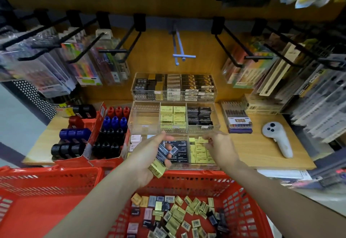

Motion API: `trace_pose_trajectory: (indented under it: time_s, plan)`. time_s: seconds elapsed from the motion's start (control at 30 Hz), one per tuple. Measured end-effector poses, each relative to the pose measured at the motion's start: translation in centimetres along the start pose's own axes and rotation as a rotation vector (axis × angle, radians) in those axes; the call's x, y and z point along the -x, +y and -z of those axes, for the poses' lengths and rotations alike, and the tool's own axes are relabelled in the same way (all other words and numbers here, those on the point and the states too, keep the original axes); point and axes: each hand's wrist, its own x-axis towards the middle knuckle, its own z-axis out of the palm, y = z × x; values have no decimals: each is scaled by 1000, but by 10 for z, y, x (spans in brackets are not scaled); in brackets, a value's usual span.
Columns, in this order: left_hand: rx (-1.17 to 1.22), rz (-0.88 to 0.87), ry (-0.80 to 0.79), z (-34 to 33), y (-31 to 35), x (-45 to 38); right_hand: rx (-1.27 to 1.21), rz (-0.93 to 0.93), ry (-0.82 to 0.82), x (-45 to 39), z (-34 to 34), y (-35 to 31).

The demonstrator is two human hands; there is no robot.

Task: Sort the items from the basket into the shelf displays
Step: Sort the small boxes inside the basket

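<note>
A red basket [249,217] in front of me holds several small boxes [179,213], yellow, black and pink. My left hand [148,155] is cupped palm up above the basket's far rim and holds a few of them, dark blue-black ones [164,150] and a yellow one [157,168]. My right hand [219,145] pinches a small yellow box [203,140] over the yellow section of the nearest clear display tray [200,153]. That tray also has a black section [180,153] and pink boxes [135,139] at its left.
Two more clear tiers [146,120] rise behind, stocked with yellow, black and gold boxes. Red cartons of ink bottles [110,133] stand to the left. A white controller [277,136] and a pen pack [238,121] lie on the wooden shelf at right. Hanging pen packs flank both sides.
</note>
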Motion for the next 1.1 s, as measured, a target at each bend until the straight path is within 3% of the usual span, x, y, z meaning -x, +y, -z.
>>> trace_pose_trajectory:
  time_s: [0.23,0.47,0.63,0.73,0.93,1.1]
  plan:
    - [11,7,-25,0,0,1,-42,-55,87,2,-15,-6]
    - [186,76,-143,-4,1,16,-215,-51,148,22,12,-24]
    - [232,90,-159,-5,5,28,-673,-50,-61,54,47,-78]
    - [166,56,-190,-2,6,31,-762,-66,-162,68,53,-110]
    - [-47,-119,-162,3,6,37,-928,-229,-179,71,60,-132]
    - [59,-97,-131,0,11,38,-1086,-340,-175,64,63,-132]
